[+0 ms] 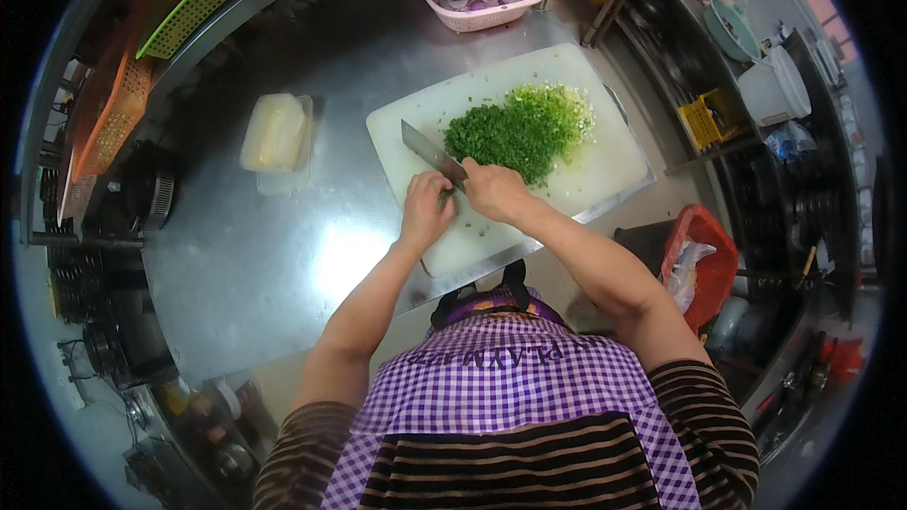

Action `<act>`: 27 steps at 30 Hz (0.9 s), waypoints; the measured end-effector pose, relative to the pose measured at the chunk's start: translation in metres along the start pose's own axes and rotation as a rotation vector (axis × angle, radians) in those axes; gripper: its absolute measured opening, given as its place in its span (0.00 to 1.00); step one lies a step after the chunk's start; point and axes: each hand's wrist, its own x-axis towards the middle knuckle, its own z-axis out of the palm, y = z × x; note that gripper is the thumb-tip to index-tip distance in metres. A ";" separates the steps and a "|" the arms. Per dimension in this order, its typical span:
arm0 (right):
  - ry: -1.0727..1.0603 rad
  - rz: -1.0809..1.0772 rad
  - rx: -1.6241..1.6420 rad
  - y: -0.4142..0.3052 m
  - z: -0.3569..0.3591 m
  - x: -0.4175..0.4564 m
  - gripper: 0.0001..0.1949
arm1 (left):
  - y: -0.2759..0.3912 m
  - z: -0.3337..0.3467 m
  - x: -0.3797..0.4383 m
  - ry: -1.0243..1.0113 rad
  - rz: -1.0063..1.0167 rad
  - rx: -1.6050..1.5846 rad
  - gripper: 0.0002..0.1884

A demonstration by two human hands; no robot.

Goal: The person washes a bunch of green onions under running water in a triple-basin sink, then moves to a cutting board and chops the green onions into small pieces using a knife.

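Observation:
My right hand (496,191) grips a kitchen knife with a broad blade (427,150), which points to the upper left over a white cutting board (397,113). Close by the blade, my left hand (427,207) rests on the board with its fingers bent. A bit of green shows by its fingertips; whether they pinch it is hidden. Beyond the knife lies a heap of finely chopped scallions (510,131), dark green on the left and pale at the right end. A few loose bits are scattered around it.
The board lies on a stainless-steel table (340,78). To the left sits a plastic container (275,134) with pale contents. A pink basket (489,18) of sliced onions stands at the back. Right of the table are a red bin (716,269) and loaded shelves (652,35).

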 end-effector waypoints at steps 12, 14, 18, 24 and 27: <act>-0.055 -0.010 0.004 -0.011 -0.001 -0.017 0.11 | 0.013 -0.018 -0.015 -0.026 -0.010 0.026 0.11; -0.058 0.020 0.034 -0.016 0.012 -0.032 0.11 | 0.006 -0.019 -0.025 -0.038 -0.007 0.059 0.11; -0.035 0.048 0.089 -0.013 0.023 -0.023 0.14 | 0.002 -0.015 -0.026 -0.017 0.026 0.085 0.11; 0.036 0.048 0.094 0.025 -0.004 -0.017 0.12 | -0.011 0.014 0.002 -0.020 0.043 0.087 0.12; 0.027 0.064 0.043 0.034 -0.017 -0.026 0.11 | 0.018 0.018 0.021 0.081 0.034 -0.015 0.12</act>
